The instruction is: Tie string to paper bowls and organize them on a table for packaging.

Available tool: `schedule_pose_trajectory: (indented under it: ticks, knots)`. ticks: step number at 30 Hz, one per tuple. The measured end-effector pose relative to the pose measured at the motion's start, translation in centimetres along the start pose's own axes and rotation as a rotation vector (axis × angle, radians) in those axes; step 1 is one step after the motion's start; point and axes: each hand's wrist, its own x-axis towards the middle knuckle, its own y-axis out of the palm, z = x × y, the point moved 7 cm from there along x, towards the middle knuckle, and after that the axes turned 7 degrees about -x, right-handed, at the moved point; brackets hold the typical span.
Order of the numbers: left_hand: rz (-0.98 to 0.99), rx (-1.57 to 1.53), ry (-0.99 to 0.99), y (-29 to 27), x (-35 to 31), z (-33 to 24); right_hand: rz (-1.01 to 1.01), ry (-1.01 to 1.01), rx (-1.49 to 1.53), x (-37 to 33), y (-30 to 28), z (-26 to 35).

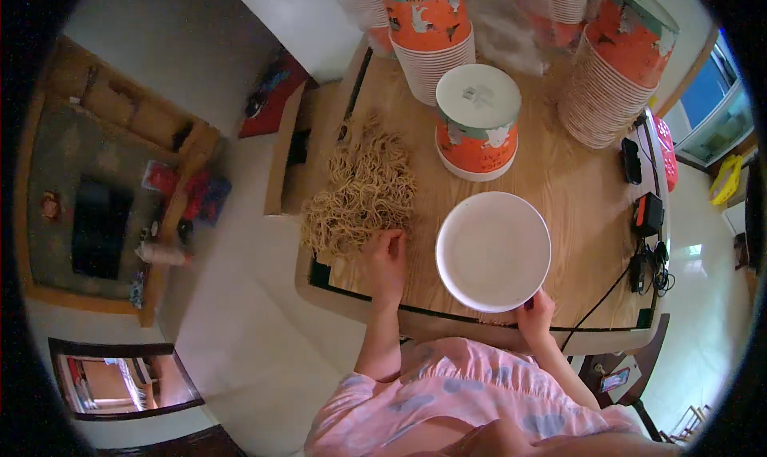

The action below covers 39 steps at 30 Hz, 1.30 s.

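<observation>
A white round paper bucket [493,252] sits near the table's front edge, its pale inside facing up. My right hand [537,317] is closed at the bucket's near right rim, with a small dark spot by the fingertips. My left hand [387,265] is at the near edge of a tangled pile of thin tan cords [359,193]. Its fingers are curled together, and whatever they may hold is too small to make out. Just beyond the white bucket, an orange and green paper bucket [478,125] stands upside down.
Tall stacks of nested orange buckets stand at the back, one in the middle [431,49] and one at the right [615,73]. Black adapters [647,215] and cables lie along the table's right edge, near a pink basket [665,153]. An open cardboard box [296,153] adjoins the left side.
</observation>
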Motion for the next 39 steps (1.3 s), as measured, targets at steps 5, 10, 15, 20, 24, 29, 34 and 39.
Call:
schedule_pose_trajectory:
  ticks: [5, 10, 15, 20, 24, 29, 34, 39]
  knots:
    - [-0.035, -0.006, -0.049, -0.8, -0.6, 0.4, 0.013, -0.083, 0.029, 0.3, 0.3, 0.2]
    - [0.033, 0.117, -0.051, -0.5, -1.3, 1.3, -0.013, -0.178, 0.029, 0.5, 0.0, 1.1]
    - [0.182, 0.105, -0.136, -0.2, -1.0, 0.2, 0.043, -0.22, -0.044, 0.2, 0.7, 0.8]
    - [0.117, -0.906, -0.305, -5.6, 3.8, -5.8, -0.012, -0.239, -0.03, 0.3, 0.2, 1.4]
    - [0.146, -1.06, -0.099, -10.9, 10.1, -12.7, 0.003, -0.145, 0.021, 0.3, -0.2, 1.2]
    - [0.018, -0.906, 0.174, -17.8, 15.7, -20.4, -0.022, -0.135, 0.005, 0.3, -0.2, 1.3]
    - [-0.007, -0.904, 0.268, -21.1, 20.5, -23.5, -0.019, -0.114, -0.028, 0.3, -0.4, 1.1]
    - [-0.158, -0.852, 0.303, -28.1, 24.1, -25.1, -0.035, -0.112, 0.016, 0.1, -0.1, 1.1]
